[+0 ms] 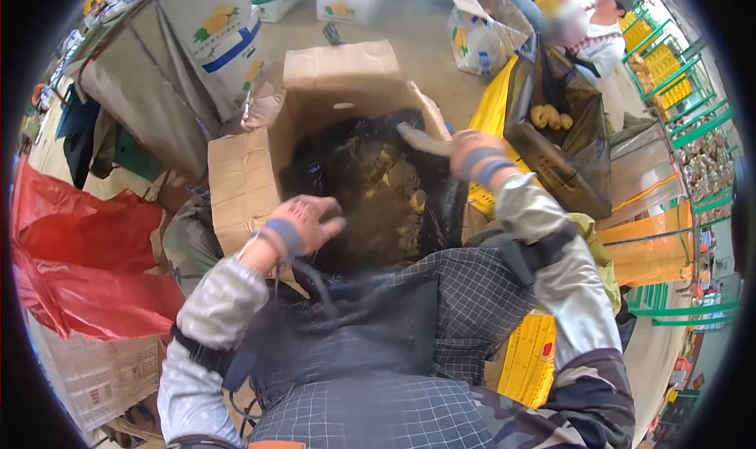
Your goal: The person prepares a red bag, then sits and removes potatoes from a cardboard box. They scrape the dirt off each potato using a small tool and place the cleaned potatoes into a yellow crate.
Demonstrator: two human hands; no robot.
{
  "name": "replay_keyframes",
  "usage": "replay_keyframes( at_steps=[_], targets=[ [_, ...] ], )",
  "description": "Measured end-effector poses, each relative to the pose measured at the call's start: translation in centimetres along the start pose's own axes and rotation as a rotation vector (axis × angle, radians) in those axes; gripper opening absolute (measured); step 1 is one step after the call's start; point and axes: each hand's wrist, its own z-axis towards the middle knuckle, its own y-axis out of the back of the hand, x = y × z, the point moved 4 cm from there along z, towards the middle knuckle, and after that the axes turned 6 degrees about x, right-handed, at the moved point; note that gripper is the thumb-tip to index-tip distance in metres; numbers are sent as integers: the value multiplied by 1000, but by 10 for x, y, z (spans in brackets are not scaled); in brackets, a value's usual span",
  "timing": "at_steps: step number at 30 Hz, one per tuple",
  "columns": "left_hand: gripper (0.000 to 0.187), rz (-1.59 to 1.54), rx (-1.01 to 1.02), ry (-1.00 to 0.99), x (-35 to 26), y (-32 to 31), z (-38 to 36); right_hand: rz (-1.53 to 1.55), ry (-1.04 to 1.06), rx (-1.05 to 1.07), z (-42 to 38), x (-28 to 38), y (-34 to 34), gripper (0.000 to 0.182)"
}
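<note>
My right hand (475, 156), with a grey-blue band around the palm and wrist, is closed on a flat pale blade-like tool (421, 140). The tool points left over the far right part of an open cardboard box (340, 61). A black plastic bag (447, 217) lines the box, and brown, yellowish scraps (386, 181) lie inside. Over the box's near left side, my left hand (307, 219) has its fingers curled together. A dark patch shows at its fingertips; I cannot tell what it holds.
Right of the box stands a dark-lined crate (555, 161) with several pale brown pieces (550, 118). Red plastic sacking (87, 252) lies left. White printed bags (213, 39) stand behind. A person (602, 35) in a cap is at the far right. Yellow slatted plastic (526, 358) lies near my right arm.
</note>
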Motion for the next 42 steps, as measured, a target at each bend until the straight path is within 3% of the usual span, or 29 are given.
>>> replay_keyframes(
  at_steps=[3,4,6,8,10,12,17,20,25,29,33,34,36,37,39,40,41,42],
  targets=[
    [42,123,136,40,2,-17,75,215,-131,123,13,-87,-53,34],
    [44,149,204,28,5,-29,102,218,-97,80,21,-105,-73,44],
    [51,178,269,38,5,-56,145,389,-328,120,22,-156,-99,45],
    [55,206,267,52,-1,-83,186,506,-426,25,9,-171,-106,45],
    [56,224,180,70,-7,-101,227,560,-383,-217,-11,-160,-98,45],
    [58,206,166,160,-19,-104,259,520,-263,-214,-25,-125,-78,45],
    [71,103,-71,390,5,-168,333,897,22,-321,-39,-74,-34,36],
    [81,25,-112,395,4,-170,321,1042,178,-319,-35,-67,-15,34],
    [87,-233,-76,311,1,-115,286,1011,109,-206,-19,-67,-15,43],
    [89,-224,-1,217,95,-147,315,891,64,-271,1,-49,-52,32],
    [82,-495,164,246,110,-126,264,710,27,56,2,-14,-56,62],
    [77,-718,198,279,88,-107,240,713,28,222,6,-7,-59,79],
    [72,-842,249,257,31,-55,191,659,81,196,9,13,-67,83],
    [72,-736,268,214,17,-33,172,645,133,195,12,19,-80,84],
    [73,-696,210,187,49,-45,162,502,134,278,23,27,-94,50],
    [72,-900,207,142,45,-36,145,447,144,261,29,28,-101,38],
    [70,-1110,213,78,40,-26,130,390,118,372,23,23,-75,36],
    [71,-1240,210,19,45,-22,122,386,43,284,25,13,-71,35]
  ],
)
